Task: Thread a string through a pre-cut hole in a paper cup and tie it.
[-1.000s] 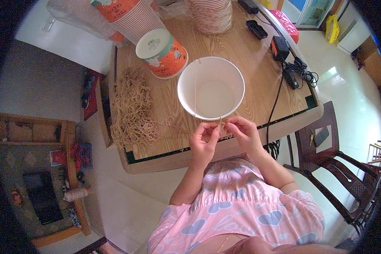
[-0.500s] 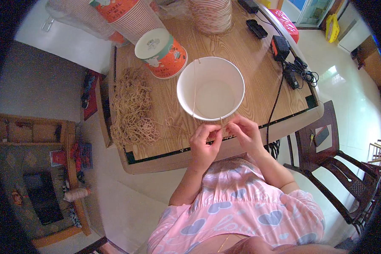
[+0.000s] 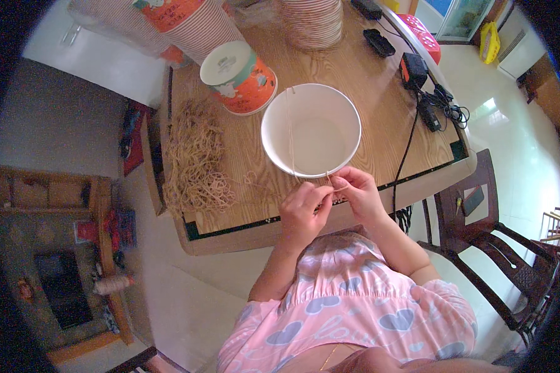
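Big wooden table [image 3: 379,118] takes up most of the view, with a dark wooden chair [image 3: 479,248] off to its right side. Person in a pink top with heart shapes sits at the near edge.

On the table, a loose heap of tan rubber bands [image 3: 196,158] is spread along the left side, pretty much the biggest thing on there. Middle of the table is a white paper bowl [image 3: 311,130], open side up, sitting close to the near edge. One rubber band [image 3: 289,133] is stretched across the mouth of the bowl from the far rim to the near rim.

Just behind-left of the bowl is an orange paper cup with a white lid [image 3: 238,76], lying tilted. A stack of more bowls [image 3: 311,22] sits at the far end, and there's a black cable with chargers [image 3: 426,102] on the right.

Both hands are right at the bowl's near rim. Left hand [image 3: 302,211] is pinching the near end of that band with thumb and fingers, right hand [image 3: 354,193] pinching it too, fingertips almost touching each other.
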`<state>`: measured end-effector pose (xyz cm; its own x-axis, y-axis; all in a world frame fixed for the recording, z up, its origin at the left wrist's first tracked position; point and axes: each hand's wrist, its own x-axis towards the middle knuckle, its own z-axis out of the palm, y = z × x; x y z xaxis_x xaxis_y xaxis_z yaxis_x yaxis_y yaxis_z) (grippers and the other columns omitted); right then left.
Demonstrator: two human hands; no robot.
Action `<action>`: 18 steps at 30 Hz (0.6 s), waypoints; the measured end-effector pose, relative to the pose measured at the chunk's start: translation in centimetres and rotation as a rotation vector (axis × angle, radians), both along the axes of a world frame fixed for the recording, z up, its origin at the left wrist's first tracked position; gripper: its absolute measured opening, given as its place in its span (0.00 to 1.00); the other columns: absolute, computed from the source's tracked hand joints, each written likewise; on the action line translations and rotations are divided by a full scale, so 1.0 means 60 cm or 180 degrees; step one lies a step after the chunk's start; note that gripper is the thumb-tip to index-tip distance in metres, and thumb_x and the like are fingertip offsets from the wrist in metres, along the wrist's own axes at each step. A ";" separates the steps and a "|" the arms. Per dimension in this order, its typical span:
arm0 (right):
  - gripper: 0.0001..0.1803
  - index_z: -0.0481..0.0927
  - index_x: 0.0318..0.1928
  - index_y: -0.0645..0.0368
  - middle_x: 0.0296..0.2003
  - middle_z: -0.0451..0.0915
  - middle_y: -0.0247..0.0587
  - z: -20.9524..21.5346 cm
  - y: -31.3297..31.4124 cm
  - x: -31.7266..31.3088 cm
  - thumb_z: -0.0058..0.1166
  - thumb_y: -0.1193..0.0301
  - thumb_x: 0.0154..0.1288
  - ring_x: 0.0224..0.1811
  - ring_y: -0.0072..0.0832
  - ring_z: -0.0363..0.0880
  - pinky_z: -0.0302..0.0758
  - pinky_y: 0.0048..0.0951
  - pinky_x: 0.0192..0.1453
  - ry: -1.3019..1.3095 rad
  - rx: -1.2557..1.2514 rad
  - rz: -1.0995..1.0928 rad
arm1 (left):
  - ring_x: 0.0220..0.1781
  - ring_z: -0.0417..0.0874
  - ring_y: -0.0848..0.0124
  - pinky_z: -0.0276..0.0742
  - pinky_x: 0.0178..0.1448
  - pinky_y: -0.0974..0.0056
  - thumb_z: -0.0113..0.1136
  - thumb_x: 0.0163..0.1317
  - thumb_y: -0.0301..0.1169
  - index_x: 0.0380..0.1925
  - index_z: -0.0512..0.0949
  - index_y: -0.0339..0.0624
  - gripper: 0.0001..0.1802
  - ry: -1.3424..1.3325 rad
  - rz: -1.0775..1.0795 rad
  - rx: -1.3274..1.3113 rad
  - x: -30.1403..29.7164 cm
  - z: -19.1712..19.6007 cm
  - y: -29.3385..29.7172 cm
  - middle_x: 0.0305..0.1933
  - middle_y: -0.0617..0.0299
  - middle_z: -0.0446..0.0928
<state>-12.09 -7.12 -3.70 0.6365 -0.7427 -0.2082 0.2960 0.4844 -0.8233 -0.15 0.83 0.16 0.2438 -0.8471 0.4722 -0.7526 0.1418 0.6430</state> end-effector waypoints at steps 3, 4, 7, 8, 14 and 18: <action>0.08 0.76 0.39 0.61 0.32 0.77 0.30 -0.010 -0.005 -0.008 0.53 0.70 0.62 0.32 0.16 0.74 0.72 0.18 0.36 -0.0057 -0.0152 0.0009 | 0.28 0.77 0.63 0.74 0.30 0.61 0.62 0.48 0.25 0.32 0.75 0.47 0.10 -0.0285 -0.0120 0.0123 0.001 -0.001 0.000 0.26 0.62 0.71; 0.08 0.75 0.39 0.62 0.33 0.77 0.31 -0.003 -0.006 -0.010 0.53 0.70 0.62 0.34 0.17 0.74 0.73 0.19 0.38 -0.0142 0.0121 0.0041 | 0.28 0.77 0.63 0.74 0.30 0.61 0.62 0.48 0.25 0.32 0.75 0.47 0.10 -0.0394 -0.0085 0.0132 0.002 -0.004 0.002 0.26 0.62 0.71; 0.09 0.75 0.40 0.62 0.33 0.77 0.31 0.017 -0.009 -0.018 0.54 0.73 0.61 0.36 0.17 0.75 0.74 0.20 0.41 -0.0080 0.0087 0.0061 | 0.27 0.78 0.62 0.74 0.29 0.60 0.62 0.48 0.24 0.32 0.75 0.46 0.10 -0.0487 -0.0013 0.0161 0.001 -0.002 0.001 0.26 0.62 0.72; 0.08 0.75 0.40 0.63 0.33 0.77 0.32 0.021 -0.009 -0.021 0.54 0.75 0.60 0.37 0.17 0.75 0.74 0.21 0.43 0.0069 -0.0220 0.0050 | 0.27 0.78 0.61 0.73 0.29 0.60 0.62 0.48 0.23 0.31 0.76 0.46 0.10 -0.0470 0.0025 0.0181 0.001 -0.001 0.001 0.26 0.61 0.74; 0.04 0.76 0.35 0.64 0.34 0.77 0.32 0.037 0.002 -0.031 0.53 0.81 0.58 0.39 0.18 0.75 0.75 0.21 0.42 0.0836 -0.1047 0.0179 | 0.28 0.80 0.64 0.76 0.30 0.62 0.62 0.49 0.24 0.33 0.76 0.44 0.09 -0.0046 0.0066 0.0176 0.003 -0.017 0.005 0.28 0.61 0.76; 0.04 0.76 0.34 0.63 0.33 0.77 0.34 0.042 0.003 -0.035 0.53 0.81 0.57 0.36 0.20 0.76 0.75 0.22 0.39 0.1066 -0.1512 0.0032 | 0.29 0.81 0.68 0.77 0.33 0.65 0.60 0.52 0.23 0.34 0.75 0.40 0.09 0.0800 0.0048 0.0281 -0.006 -0.010 0.006 0.31 0.59 0.78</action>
